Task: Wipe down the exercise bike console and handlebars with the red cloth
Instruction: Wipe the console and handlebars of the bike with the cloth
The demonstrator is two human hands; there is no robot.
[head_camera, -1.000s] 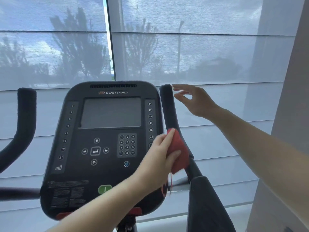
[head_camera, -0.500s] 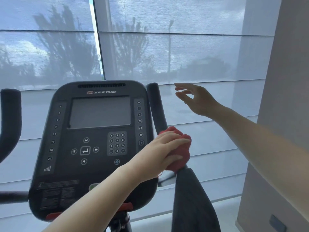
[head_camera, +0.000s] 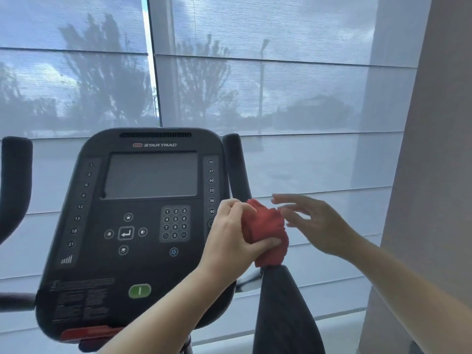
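"Console (head_camera: 143, 226) is left alone for the moment, then? The work is on the right handlebar (head_camera: 236, 169) beside it?"

"Yes. The red cloth (head_camera: 265, 231) is bunched round that bar, lower than a second ago, just above the wide padded part."

"And the hands?"

"The left hand (head_camera: 229, 238) grips the cloth against the bar, fingers curled over it. The right hand (head_camera: 316, 223) has dropped from near the bar's tip and hovers just beside the cloth, fingers spread, holding nothing."

"A handover, I'd guess. The left handlebar (head_camera: 15, 180) still waits."
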